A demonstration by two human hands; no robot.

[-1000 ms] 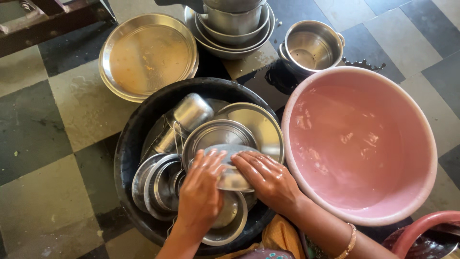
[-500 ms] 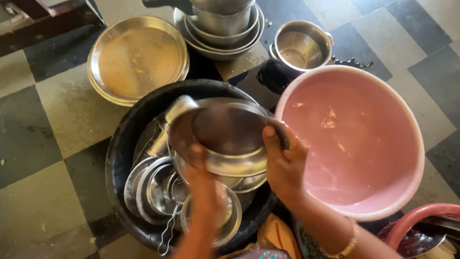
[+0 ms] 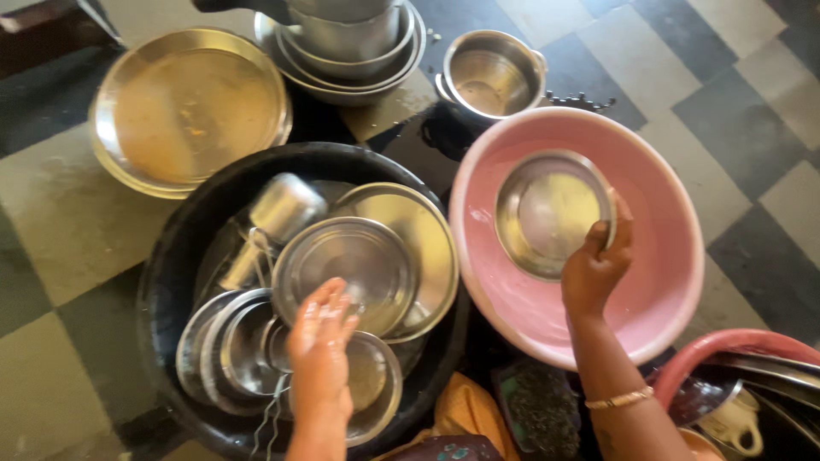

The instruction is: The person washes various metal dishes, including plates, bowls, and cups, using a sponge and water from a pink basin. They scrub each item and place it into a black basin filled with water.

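My right hand [image 3: 598, 265] grips the rim of a small steel plate [image 3: 547, 213] and holds it inside the pink basin [image 3: 666, 196], which has water in it. My left hand [image 3: 320, 341] hovers with wet fingers spread over the black tub [image 3: 171, 265], holding nothing. Under it lie a steel plate [image 3: 350, 265], a larger plate [image 3: 423, 230], a steel tumbler [image 3: 282, 209] on its side and several small steel bowls [image 3: 231, 350].
A large steel platter [image 3: 188, 107] lies on the checked floor at the upper left. Stacked steel vessels [image 3: 350, 43] and a steel pot [image 3: 491, 77] stand behind. A red tub [image 3: 726, 350] with utensils sits at the lower right, a dark scrubber [image 3: 534, 410] beside it.
Both hands lifted a steel plate from the black tub. My right hand carried it right into the pink basin, and my left hand let go and stayed over the tub.
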